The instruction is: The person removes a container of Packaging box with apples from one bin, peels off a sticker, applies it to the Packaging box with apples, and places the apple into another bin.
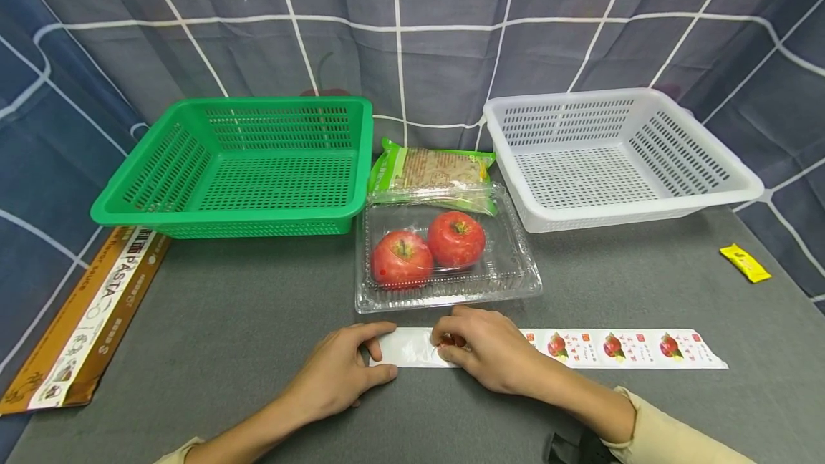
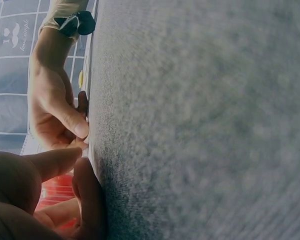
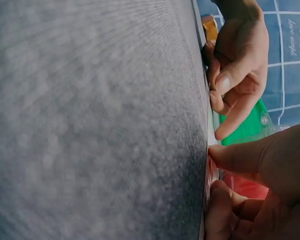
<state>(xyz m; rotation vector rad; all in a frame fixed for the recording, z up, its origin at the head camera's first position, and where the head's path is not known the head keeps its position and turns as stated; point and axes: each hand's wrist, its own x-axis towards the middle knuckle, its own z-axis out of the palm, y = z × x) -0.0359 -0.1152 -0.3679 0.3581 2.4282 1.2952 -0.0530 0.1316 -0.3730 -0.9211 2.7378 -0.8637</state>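
A strip of white backing with apple-printed stickers (image 1: 613, 348) lies flat across the grey table. Its left part is bare white, and printed stickers run to the right end. At the bare left end, my left hand (image 1: 338, 367) holds the strip down with thumb and fingers set apart. My right hand (image 1: 493, 349) bends over the middle of the strip, pinching a sticker whose red print shows between thumb and forefinger. Much of that sticker is hidden by the hand. Just behind the hands, a clear plastic clamshell box (image 1: 515, 263) contains two red apples (image 1: 456, 239).
A green basket (image 1: 225, 217) stands back left, with a pasta box (image 1: 84, 321) beneath its front corner. A white basket (image 1: 619, 210) is back right. Behind the clamshell sits a green-edged food packet (image 1: 438, 169). A small yellow packet (image 1: 745, 263) lies far right.
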